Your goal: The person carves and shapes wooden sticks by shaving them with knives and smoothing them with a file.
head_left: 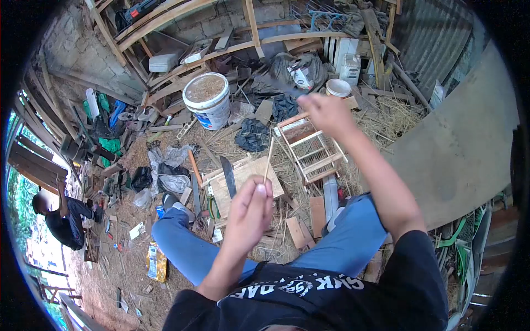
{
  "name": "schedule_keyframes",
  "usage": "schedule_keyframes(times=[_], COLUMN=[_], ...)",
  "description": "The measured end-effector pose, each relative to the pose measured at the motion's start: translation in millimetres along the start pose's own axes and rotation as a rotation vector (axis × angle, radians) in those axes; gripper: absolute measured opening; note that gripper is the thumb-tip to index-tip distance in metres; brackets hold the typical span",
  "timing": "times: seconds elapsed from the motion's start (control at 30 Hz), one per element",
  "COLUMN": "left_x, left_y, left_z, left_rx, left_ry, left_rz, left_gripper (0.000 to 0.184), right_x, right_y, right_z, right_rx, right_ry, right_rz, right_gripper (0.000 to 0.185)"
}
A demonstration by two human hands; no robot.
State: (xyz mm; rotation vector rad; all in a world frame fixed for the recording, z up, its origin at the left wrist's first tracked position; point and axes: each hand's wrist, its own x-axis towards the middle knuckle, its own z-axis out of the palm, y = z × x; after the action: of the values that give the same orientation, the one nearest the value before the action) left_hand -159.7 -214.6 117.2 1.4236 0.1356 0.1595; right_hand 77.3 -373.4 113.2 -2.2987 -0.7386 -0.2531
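Observation:
My left hand [251, 212] is closed around a thin wooden stick [270, 157], which points upward from the thumb and fingers. Raised at upper right, my right hand [331, 116] grips what looks like a knife [286, 87], its blade smeared by motion and pointing to the upper left. The blade and the stick are apart. Beyond my left hand is a low wooden stool [256, 174] with a broad dark machete blade [228, 175] lying on it. Under my right forearm stands a small slatted wooden frame [312, 157].
A white bucket [207, 102] of shavings stands ahead, and a smaller white tub [338, 88] farther right. A large grey board [452, 138] leans at right. Wood scraps and black plastic bags [253, 135] litter the ground. Another person [66, 220] sits at far left.

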Motion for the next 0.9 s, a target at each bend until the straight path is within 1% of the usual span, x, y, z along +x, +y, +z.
schedule_keyframes(times=[0.07, 0.1, 0.13, 0.2, 0.23, 0.3, 0.33, 0.4, 0.43, 0.47, 0.53, 0.67, 0.73, 0.77, 0.83, 0.87, 0.9], left_x=[-8, -1, 3, 9, 9, 7, 7, 4, 4, 4, 4, 4, 3, 2, 1, -4, -14], left_y=[1, -1, -2, -2, 2, 4, 4, 3, 3, 2, 0, -6, -6, -4, 1, 2, 2], left_z=[1, -6, -11, -17, -14, -9, -7, -4, -3, -1, 1, 3, 2, 1, -1, 1, 5], left_rx=[-0.061, -0.021, -0.025, -0.170, -0.145, -0.128, -0.109, -0.095, -0.085, -0.085, -0.065, -0.101, -0.098, -0.096, -0.181, -0.178, -0.188], left_ry=[0.057, 0.124, 0.136, 0.081, 0.090, 0.088, 0.087, 0.099, 0.105, 0.105, 0.133, 0.147, 0.093, 0.094, 0.086, 0.079, 0.028], left_rz=[0.006, -0.018, -0.017, -0.013, -0.018, -0.019, -0.018, -0.030, -0.044, -0.045, -0.052, 0.003, 0.008, 0.006, -0.063, -0.062, -0.078], left_gripper=[0.019, 0.019, 0.019, 0.019, 0.020, 0.021, 0.021, 0.022, 0.023, 0.023, 0.016, 0.017, 0.018, 0.018, 0.020, 0.020, 0.019], right_x=[5, -3, -13, -31, -37, -47, -50, -53, -52, -52, -53, -53, -49, -45, -30, -18, -6], right_y=[22, 17, 3, -26, -37, -50, -52, -55, -54, -53, -52, -45, -42, -38, -23, -10, 8], right_z=[-4, 7, 12, 15, 14, 13, 14, 17, 18, 18, 17, 19, 18, 19, 19, 10, -1], right_rx=[0.186, 0.201, 0.203, 0.168, 0.168, 0.039, 0.041, 0.024, 0.025, 0.026, -0.008, -0.011, -0.054, -0.052, -0.118, -0.120, -0.069], right_ry=[0.145, 0.188, 0.178, 0.038, 0.038, -0.083, -0.083, -0.111, -0.114, -0.114, -0.099, -0.077, 0.003, 0.002, 0.107, 0.113, 0.118], right_rz=[-0.064, -0.135, -0.142, -0.334, -0.336, -0.523, -0.522, -0.617, -0.628, -0.627, -0.636, -0.657, -0.673, -0.672, -0.409, -0.405, -0.216], right_gripper=[0.051, 0.050, 0.050, 0.048, 0.048, 0.039, 0.039, 0.042, 0.042, 0.042, 0.041, 0.039, 0.049, 0.049, 0.050, 0.050, 0.050])
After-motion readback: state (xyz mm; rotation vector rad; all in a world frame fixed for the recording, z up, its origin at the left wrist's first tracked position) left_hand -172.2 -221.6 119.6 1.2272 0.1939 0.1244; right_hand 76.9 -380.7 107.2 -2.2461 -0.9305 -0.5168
